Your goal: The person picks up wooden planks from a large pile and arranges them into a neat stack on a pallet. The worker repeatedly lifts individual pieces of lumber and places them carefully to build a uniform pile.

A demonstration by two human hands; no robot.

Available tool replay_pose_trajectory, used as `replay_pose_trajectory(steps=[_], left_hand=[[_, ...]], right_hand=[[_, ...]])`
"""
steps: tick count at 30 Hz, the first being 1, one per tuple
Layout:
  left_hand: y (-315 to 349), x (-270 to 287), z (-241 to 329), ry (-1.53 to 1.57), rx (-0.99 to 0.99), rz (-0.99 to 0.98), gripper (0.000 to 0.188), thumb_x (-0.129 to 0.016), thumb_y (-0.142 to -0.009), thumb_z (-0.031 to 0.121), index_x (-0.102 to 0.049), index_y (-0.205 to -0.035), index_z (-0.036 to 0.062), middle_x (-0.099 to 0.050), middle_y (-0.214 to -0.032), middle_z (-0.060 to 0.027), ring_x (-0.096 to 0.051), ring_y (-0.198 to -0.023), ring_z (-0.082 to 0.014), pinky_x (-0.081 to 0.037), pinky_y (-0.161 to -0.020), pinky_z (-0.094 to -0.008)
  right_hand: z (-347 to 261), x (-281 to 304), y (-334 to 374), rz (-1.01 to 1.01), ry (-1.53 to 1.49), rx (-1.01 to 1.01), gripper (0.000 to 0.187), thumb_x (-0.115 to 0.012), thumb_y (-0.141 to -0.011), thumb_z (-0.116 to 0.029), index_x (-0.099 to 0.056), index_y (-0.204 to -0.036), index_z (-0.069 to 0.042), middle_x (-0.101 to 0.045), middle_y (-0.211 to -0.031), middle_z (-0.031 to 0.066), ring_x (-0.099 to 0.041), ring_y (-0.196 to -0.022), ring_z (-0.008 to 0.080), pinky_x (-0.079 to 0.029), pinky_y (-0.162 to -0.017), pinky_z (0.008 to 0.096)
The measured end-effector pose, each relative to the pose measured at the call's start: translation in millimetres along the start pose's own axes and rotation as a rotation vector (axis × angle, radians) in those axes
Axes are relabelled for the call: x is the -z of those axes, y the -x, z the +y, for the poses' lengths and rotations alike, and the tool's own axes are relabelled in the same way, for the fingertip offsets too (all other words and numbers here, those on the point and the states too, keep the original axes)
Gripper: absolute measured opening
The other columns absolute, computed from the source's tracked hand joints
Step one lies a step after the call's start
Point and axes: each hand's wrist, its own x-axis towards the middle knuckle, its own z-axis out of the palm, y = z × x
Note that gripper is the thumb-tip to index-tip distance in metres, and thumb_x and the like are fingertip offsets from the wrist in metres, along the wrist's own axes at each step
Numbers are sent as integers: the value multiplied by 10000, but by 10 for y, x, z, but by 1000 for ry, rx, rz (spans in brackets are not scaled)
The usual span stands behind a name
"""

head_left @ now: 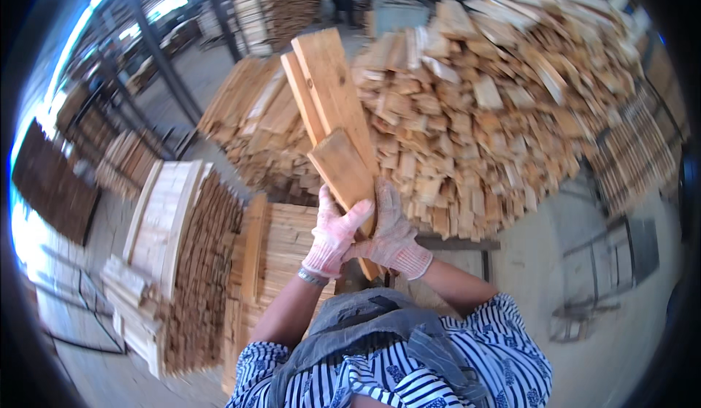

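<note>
Both my hands, in pale knitted work gloves, hold a small bundle of wooden boards [336, 79] out in front of me. My left hand [338, 227] wraps the bundle's near end from the left, its thumb lying across the top. From the right, my right hand [393, 231] clasps the same end, its fingers along the boards' edge. A shorter board [342, 161] lies on top of the longer ones. The bundle tilts up and away, and its narrow lower end [369, 268] shows beneath my hands.
A big heap of cut boards [467, 131] rises ahead and to the right. Beside my left arm stands a low stack of planks [288, 240], with a taller stack [190, 262] farther left. A metal frame [599, 262] is at the right. Steel posts [164, 58] stand at the far left.
</note>
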Motion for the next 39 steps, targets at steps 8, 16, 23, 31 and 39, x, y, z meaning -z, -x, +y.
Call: replay_pose_trajectory(steps=[8,16,23,31,39], left_hand=[[923,1343,629,-109,-11,98,1059,-941,-686,292,-305,-1501,64,-516,-1403,-85,-498,-1271,-178,-427,-1089,-371],[1355,1654,188,-26,87,428,944,-923,-665,142,-414,-1457,85,-578,-1324,-46,-537,-1240,-182,-457,-1064,-364],[1672,2187,-659,-257,449,657,759,-929,-656,214,-593,-1315,47,-659,-1251,-66,-609,-1135,-184,-505,-995,-340],[1442,2896,-1533,-159,584,734,692,-932,-630,37,-621,-1248,28,-707,-1143,-67,-670,-1027,-187,-583,-868,-353],[1643,2676,-1239,128,460,951,474,-824,-729,76,-654,-1166,11,-697,-1065,-79,-664,-976,-199,-542,-858,-338]], right_hand=[[-452,-942,-128,-557,-857,198,951,-803,-765,-196,-243,-1524,-71,-548,-1330,161,-564,-1235,235,-489,-1017,390],[-36,-2126,141,-1064,-778,291,660,-818,-779,-174,-491,-1344,-79,-610,-1225,78,-601,-1136,198,-515,-980,371],[356,-3173,476,-1102,-920,414,592,-825,-749,-62,-555,-1277,-55,-637,-1193,33,-601,-1064,120,-526,-940,308],[892,-3981,432,-1372,-1036,-120,670,-922,-646,-183,-599,-1216,-42,-690,-1110,74,-633,-1025,131,-544,-878,304],[1034,-3178,157,-1400,-581,-422,485,-808,-779,-181,-609,-1198,-42,-657,-1084,78,-614,-1063,191,-528,-931,309]])
